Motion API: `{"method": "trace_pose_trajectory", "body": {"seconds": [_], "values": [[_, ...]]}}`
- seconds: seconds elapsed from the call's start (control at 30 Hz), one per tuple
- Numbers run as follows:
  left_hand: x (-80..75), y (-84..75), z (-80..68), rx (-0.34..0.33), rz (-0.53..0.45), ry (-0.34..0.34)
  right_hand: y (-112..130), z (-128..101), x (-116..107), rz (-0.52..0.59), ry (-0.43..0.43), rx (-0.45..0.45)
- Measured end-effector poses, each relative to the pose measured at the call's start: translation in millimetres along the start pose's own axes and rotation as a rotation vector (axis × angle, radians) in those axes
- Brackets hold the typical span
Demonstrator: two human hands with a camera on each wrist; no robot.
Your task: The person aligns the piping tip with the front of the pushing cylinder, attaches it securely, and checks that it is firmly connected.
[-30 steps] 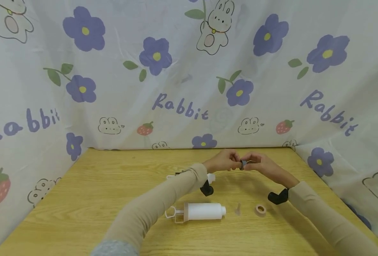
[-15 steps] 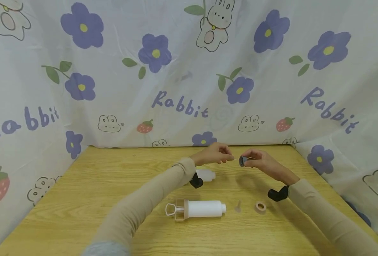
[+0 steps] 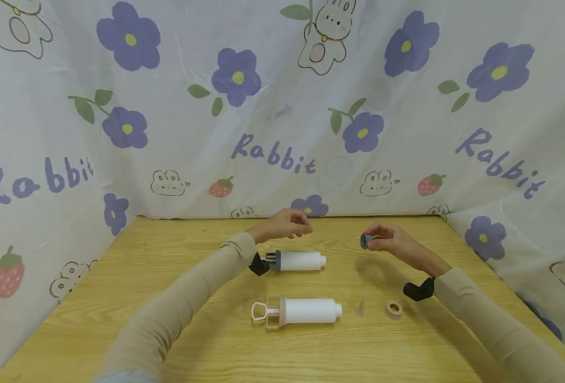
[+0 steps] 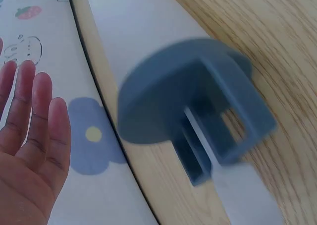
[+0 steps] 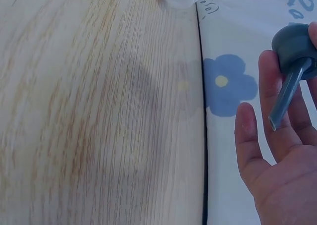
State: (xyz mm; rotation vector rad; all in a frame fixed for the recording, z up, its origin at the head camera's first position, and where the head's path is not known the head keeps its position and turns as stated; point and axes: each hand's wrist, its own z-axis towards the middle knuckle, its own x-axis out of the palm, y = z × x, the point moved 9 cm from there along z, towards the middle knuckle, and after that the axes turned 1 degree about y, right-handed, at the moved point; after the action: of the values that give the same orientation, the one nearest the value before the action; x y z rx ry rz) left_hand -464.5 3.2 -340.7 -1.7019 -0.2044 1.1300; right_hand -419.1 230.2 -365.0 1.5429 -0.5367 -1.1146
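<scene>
My right hand (image 3: pixel 394 244) pinches a blue-grey nozzle cap (image 3: pixel 365 241) above the table. In the right wrist view the nozzle's thin, slant-cut spout (image 5: pixel 288 93) points down over the fingers. My left hand (image 3: pixel 284 224) is held over the table's far side with nothing in it, its fingers loosely extended. Just below it lies a white syringe-like press with a blue-grey collar (image 3: pixel 301 260). The left wrist view shows that press's blue-grey collar and bracket (image 4: pixel 163 96) up close, with a white plunger rod running through.
Nearer the front lies a second white press with a beige collar (image 3: pixel 311 310) and a white loop handle. To its right stand a small beige nozzle (image 3: pixel 360 308) and a beige ring (image 3: pixel 394 309). A printed curtain (image 3: pixel 263 122) hangs behind the wooden table (image 3: pixel 234 356).
My left hand has let go of the nozzle cap and moved left, uncovering the blue-grey press. The right hand keeps the cap nearly in place.
</scene>
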Motion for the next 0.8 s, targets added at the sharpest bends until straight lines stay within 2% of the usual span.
{"method": "trace_pose_trajectory", "body": {"seconds": [0.2, 0.5, 0.8], "values": [[-10.3, 10.4, -8.9, -0.008, -0.014, -0.004, -0.2, 1.3, 0.7, -0.005, 0.004, -0.011], [-17.9, 23.5, -10.6, -0.019, -0.046, -0.012, -0.3, 1.6, -0.8, -0.016, 0.005, -0.008], [-23.3, 34.4, -21.7, -0.015, -0.048, -0.023, -4.3, 1.4, -0.5, 0.019, 0.010, -0.003]]}}
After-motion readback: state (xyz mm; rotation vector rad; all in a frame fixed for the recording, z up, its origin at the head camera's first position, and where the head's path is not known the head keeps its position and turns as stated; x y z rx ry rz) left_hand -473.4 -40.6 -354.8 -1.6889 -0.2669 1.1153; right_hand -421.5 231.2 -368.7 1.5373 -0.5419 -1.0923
